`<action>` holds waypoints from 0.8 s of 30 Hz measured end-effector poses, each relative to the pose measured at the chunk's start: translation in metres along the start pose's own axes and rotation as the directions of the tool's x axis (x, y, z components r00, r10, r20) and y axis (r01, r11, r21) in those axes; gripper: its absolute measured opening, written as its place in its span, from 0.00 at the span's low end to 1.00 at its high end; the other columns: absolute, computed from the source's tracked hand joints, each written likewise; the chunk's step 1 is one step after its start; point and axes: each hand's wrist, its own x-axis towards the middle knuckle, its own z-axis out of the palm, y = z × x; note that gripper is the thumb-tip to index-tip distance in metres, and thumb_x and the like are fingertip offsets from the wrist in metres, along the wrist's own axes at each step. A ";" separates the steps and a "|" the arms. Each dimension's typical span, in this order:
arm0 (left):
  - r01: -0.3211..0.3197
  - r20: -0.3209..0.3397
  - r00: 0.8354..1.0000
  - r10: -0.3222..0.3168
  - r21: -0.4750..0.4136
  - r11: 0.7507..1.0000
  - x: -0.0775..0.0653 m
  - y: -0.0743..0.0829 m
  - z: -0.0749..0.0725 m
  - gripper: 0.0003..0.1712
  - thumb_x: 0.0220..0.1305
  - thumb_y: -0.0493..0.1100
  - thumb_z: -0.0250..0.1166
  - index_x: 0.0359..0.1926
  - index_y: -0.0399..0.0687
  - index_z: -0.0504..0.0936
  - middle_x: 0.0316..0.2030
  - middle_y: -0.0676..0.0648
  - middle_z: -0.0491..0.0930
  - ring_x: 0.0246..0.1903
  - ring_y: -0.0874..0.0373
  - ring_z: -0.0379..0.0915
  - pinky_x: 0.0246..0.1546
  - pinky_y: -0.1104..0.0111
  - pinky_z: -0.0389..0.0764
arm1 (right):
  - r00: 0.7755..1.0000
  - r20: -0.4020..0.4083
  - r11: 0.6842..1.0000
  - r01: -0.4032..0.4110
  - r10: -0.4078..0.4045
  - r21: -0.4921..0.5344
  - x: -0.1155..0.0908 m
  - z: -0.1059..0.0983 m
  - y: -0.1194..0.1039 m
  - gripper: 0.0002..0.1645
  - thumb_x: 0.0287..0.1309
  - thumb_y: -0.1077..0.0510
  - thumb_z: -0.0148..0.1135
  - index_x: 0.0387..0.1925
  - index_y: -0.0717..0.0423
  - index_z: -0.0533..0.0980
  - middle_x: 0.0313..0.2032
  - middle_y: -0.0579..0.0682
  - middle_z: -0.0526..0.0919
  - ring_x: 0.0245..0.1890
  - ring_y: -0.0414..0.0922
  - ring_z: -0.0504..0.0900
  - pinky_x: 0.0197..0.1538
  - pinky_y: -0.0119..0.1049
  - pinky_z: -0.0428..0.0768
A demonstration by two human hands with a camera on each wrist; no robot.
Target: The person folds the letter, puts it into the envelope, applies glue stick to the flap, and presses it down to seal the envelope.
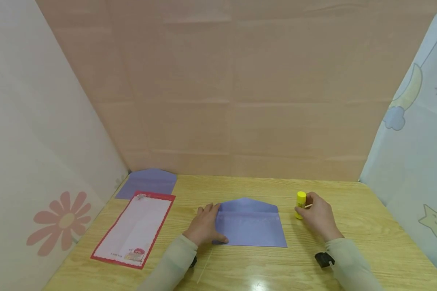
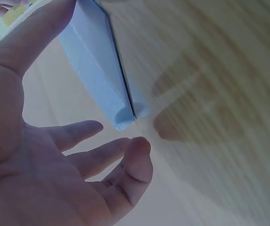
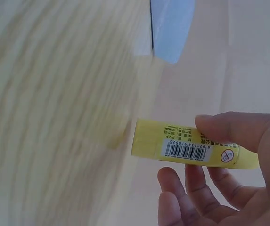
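Note:
A purple envelope (image 1: 249, 230) lies with its flap raised away from me. My left hand (image 1: 205, 226) is at its left end, thumb over the lower left corner and fingers spread near the flap. In the left wrist view, the left thumb (image 2: 40, 35) overlaps the envelope (image 2: 99, 52), while the other fingers bend loosely beside its edge. To the right of the envelope, my right hand (image 1: 318, 216) pinches an upright yellow glue stick (image 1: 300, 198) between thumb and fingers. Its barcode label shows on the glue stick (image 3: 186, 146) in the right wrist view, its end close to the tabletop.
On the left lies a white letter sheet (image 1: 134, 230) with a red border. It partly covers a second purple envelope (image 1: 149, 184) in the back left corner. A brown-papered wall (image 1: 229, 101) stands behind the wooden table (image 1: 368, 218), with white printed sheets on both sides.

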 end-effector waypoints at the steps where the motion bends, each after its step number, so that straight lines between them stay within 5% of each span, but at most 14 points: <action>1: 0.001 0.001 1.000 -0.001 -0.001 1.000 0.000 0.000 0.000 0.65 0.33 0.56 0.87 0.72 0.40 0.64 0.68 0.34 0.65 0.59 0.37 0.63 0.54 0.47 0.76 | 1.000 0.002 1.000 -0.003 0.003 -0.004 0.000 0.000 0.001 0.24 0.58 0.57 0.69 0.48 0.69 0.71 0.44 0.66 0.79 0.42 0.60 0.82 0.41 0.52 0.81; 24: -0.017 0.020 1.000 0.018 -0.042 0.999 0.004 -0.003 0.000 0.70 0.34 0.55 0.87 0.75 0.41 0.59 0.68 0.40 0.67 0.57 0.43 0.64 0.56 0.50 0.75 | 0.993 0.112 0.998 -0.031 0.037 -0.057 0.000 -0.005 -0.002 0.30 0.61 0.53 0.67 0.54 0.73 0.69 0.47 0.71 0.79 0.42 0.62 0.80 0.43 0.56 0.79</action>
